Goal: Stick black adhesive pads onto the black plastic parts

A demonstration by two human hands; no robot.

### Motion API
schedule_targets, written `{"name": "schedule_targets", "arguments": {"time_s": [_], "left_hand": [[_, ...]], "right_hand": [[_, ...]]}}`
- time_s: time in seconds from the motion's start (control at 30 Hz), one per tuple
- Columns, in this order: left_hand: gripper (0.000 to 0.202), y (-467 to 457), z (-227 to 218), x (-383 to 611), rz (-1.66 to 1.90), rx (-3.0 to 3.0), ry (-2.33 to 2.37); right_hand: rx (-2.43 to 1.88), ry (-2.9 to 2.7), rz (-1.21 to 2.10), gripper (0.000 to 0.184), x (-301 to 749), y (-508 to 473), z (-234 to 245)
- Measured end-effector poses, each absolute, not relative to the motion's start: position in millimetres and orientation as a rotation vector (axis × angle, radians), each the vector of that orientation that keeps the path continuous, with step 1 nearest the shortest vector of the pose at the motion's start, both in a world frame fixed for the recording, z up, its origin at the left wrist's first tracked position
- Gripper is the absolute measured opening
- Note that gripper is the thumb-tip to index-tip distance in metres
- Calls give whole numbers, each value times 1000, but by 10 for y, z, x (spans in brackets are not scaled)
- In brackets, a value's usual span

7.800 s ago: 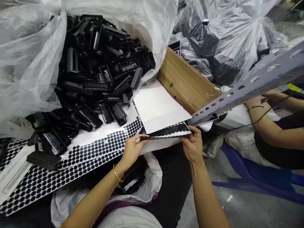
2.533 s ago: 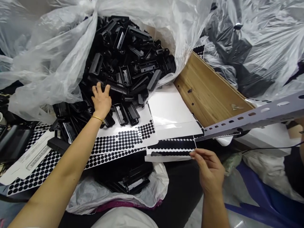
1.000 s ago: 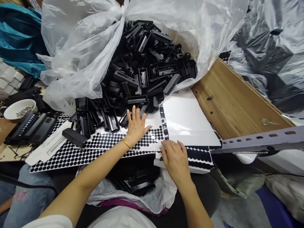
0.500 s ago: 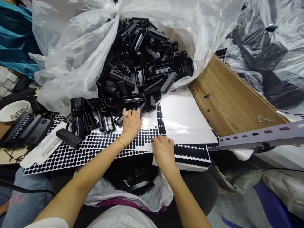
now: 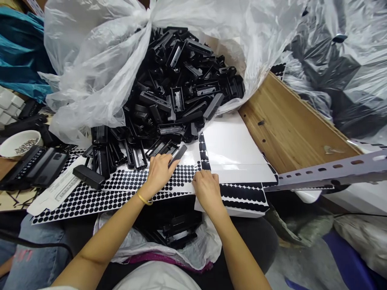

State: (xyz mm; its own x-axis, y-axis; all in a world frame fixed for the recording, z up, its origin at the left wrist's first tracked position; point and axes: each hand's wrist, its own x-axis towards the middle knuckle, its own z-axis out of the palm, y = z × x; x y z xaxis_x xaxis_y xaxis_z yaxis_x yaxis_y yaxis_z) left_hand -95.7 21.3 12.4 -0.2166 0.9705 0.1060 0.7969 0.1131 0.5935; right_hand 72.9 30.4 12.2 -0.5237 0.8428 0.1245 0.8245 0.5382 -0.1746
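My left hand is at the near edge of a pile of black plastic housings. Its fingers curl around a slim black plastic housing with a textured face, which sticks out between thumb and forefinger. Other housings lie against its fingertips. My right hand rests with bent, closed fingers at the front of the table, by a sheet of round black stickers. Its fingertips are turned under, so what they hold, if anything, is hidden.
Clear plastic bagging surrounds the pile. White card and a wooden board lie to the right, bordered by a perforated metal strip. At left stands a bowl of small metal parts. An open sack of black parts sits below the table edge.
My left hand has drawn back toward me and slightly left from the pile, its fingers now curled, with a slim housing pulled onto the sticker sheet. My right hand has hardly moved.
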Motion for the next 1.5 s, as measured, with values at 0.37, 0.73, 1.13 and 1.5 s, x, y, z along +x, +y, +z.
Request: {"name": "schedule_targets", "arguments": {"time_s": [0.37, 0.73, 1.13, 1.5], "left_hand": [[28, -478, -18, -511, 1211, 365, 892], [28, -579, 22, -473, 1242, 332, 879], [26, -607, -11, -472, 1290, 571, 1066], [24, -500, -9, -558, 1273, 327, 1004]], "right_hand": [[-1214, -1459, 1422, 15, 668, -114, 131], [-1273, -1408, 1391, 16, 655, -218, 70], [-1270, -1782, 993, 13, 627, -232, 106], [-1383, -2052, 304, 8, 1260, -184, 197]]}}
